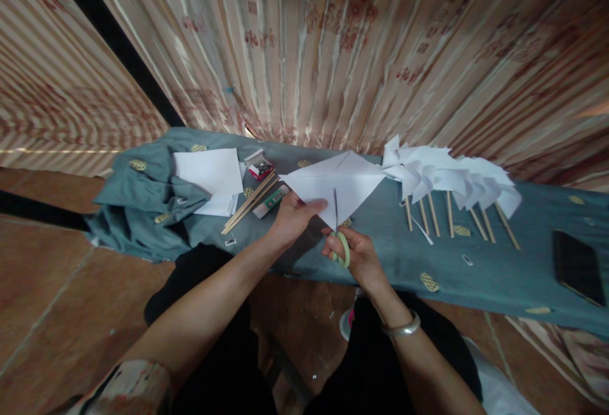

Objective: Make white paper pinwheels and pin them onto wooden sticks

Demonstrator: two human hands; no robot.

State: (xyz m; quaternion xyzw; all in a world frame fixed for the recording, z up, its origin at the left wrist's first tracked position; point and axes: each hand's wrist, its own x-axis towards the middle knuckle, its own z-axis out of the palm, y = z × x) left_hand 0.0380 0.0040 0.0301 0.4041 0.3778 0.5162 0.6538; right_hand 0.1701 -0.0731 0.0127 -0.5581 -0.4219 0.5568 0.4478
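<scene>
My left hand [295, 215] grips a white square sheet of paper [311, 180] near its lower left edge, thumb on top. The sheet is held cornerwise, with a crease across its middle and a slit near its far corner. In my right hand [356, 253] is a pair of scissors [341, 250] with light green handles. One blade lies over the paper at the near corner, pointing away from me; the other blade is hidden beneath it.
Paper pinwheels [457, 177] on wooden sticks lie in a row at the right, before a phone [578, 266]. At the left are white paper sheets [209, 171], a small open box [259, 166], loose sticks [247, 205] and a glue stick [271, 202]. A curtain [304, 53] hangs behind.
</scene>
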